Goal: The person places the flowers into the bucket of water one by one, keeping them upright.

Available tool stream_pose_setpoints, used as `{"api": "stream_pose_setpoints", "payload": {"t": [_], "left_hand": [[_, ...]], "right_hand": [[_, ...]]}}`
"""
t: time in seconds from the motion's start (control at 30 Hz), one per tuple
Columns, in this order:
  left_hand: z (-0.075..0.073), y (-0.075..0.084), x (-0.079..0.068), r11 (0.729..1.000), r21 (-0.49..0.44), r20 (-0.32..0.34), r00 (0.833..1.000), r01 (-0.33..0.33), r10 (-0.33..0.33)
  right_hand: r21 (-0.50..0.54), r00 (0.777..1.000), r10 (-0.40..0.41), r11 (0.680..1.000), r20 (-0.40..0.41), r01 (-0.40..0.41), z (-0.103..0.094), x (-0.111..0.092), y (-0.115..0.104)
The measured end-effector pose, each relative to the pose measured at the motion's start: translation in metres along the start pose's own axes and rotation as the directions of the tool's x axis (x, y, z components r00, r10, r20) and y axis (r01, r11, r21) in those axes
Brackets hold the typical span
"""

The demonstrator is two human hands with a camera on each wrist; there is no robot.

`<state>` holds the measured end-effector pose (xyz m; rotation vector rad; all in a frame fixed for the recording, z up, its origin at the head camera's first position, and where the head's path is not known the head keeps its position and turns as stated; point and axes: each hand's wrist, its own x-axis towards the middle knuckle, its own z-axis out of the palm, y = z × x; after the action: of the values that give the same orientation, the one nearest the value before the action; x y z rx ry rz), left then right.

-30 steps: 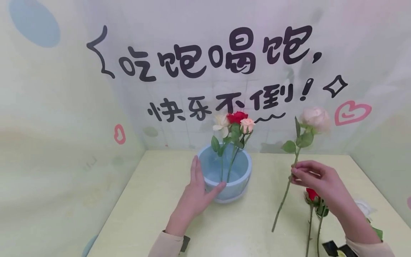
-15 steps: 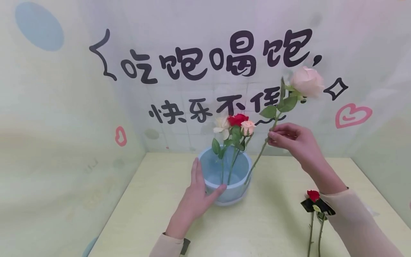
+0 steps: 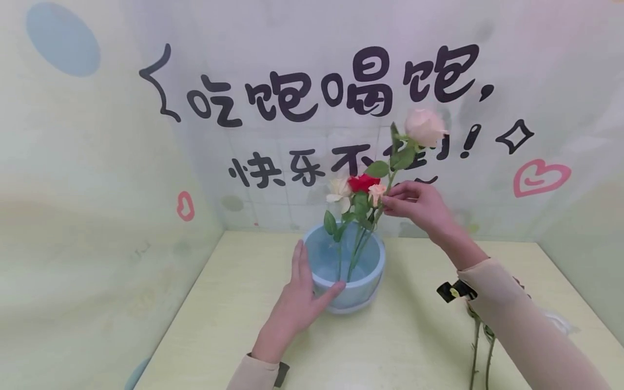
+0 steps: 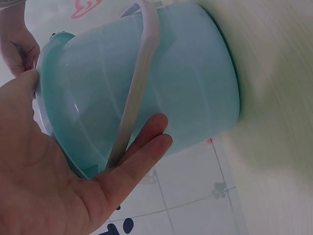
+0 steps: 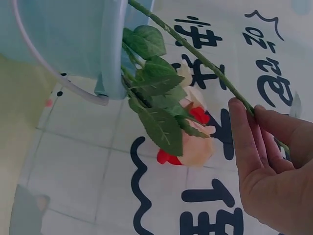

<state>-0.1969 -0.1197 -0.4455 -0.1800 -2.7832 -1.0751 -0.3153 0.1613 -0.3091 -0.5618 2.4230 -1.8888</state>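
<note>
A light blue bucket with a pale handle stands on the table. White, red and small peach roses lean in it. My left hand rests against the bucket's left and near side, its thumb at the rim and its straight fingers along the outer wall. My right hand pinches the stem of a large pale pink rose between thumb and fingertips. That rose tilts right, its bloom above the others and its lower stem reaching into the bucket.
Rose stems lie on the table at the right, their blooms mostly hidden under my right sleeve. A whitish thing shows beyond the sleeve. A printed wall cloth rises behind the bucket.
My right hand has carried the pink rose up and left from the table's right side, bringing its stem into the bucket. My left hand has stayed at the bucket.
</note>
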Motion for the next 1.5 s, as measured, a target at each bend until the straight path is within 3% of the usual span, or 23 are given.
{"api": "stream_pose_setpoints", "payload": {"t": [0.17, 0.37, 0.53, 1.0, 1.5], "left_hand": [[0.001, 0.0, 0.002, 1.0, -0.004, -0.008, 1.0, -0.017, 0.017], [0.001, 0.0, 0.001, 1.0, 0.0, -0.006, 1.0, -0.012, 0.012], [0.002, -0.001, 0.002, 1.0, -0.007, -0.003, 1.0, -0.005, 0.005], [0.004, 0.001, 0.003, 1.0, 0.013, 0.0, 1.0, 0.011, -0.011], [0.005, 0.005, 0.005, 1.0, 0.015, -0.001, 1.0, 0.013, -0.013]], "right_hand": [[-0.024, 0.987, 0.087, 0.996, 0.138, -0.085, 0.006, 0.009, 0.012], [-0.08, 0.937, 0.195, 0.98, 0.289, -0.18, 0.009, 0.015, 0.02], [-0.109, 0.904, 0.242, 0.97, 0.352, -0.217, 0.009, 0.018, 0.029], [-0.163, 0.875, 0.298, 0.954, 0.382, -0.253, 0.018, 0.022, 0.044], [-0.239, 0.866, 0.32, 0.94, 0.384, -0.241, 0.026, 0.025, 0.049]]}}
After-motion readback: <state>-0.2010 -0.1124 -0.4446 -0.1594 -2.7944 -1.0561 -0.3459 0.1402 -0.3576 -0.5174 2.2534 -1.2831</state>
